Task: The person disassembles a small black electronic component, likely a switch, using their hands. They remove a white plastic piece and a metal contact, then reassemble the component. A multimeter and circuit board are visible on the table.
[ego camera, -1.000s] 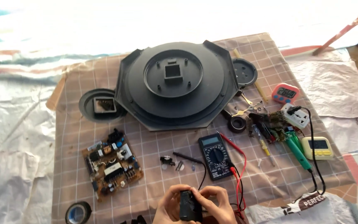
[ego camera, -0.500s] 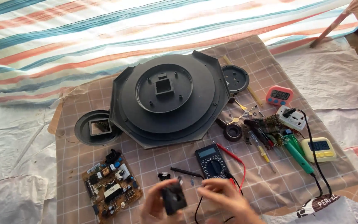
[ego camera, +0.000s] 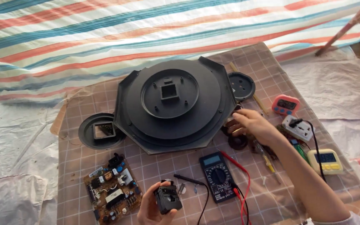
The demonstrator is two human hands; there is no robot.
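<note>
My left hand (ego camera: 150,207) holds a small black boxy part (ego camera: 168,198) near the bottom edge, above the checked brown mat (ego camera: 84,166). My right hand (ego camera: 253,124) reaches out to the right of the large black octagonal housing (ego camera: 172,103), its fingers spread over a black ring (ego camera: 238,142) and small tools; whether it touches any of them I cannot tell. A black multimeter (ego camera: 218,176) with red and black leads lies between the two hands. A brown circuit board (ego camera: 112,190) lies left of my left hand.
A round black frame with a square opening (ego camera: 101,131) lies left of the housing, a round black cap (ego camera: 241,86) at its right. A pink timer (ego camera: 285,104), a white power adapter (ego camera: 297,127), a yellow timer (ego camera: 325,161) and screwdrivers (ego camera: 266,161) sit right. A striped tarp (ego camera: 105,37) covers the back.
My hands have parted: the left alone keeps the black part, while the right has let go and reached up and right toward the tools beside the housing. The view tilted upward.
</note>
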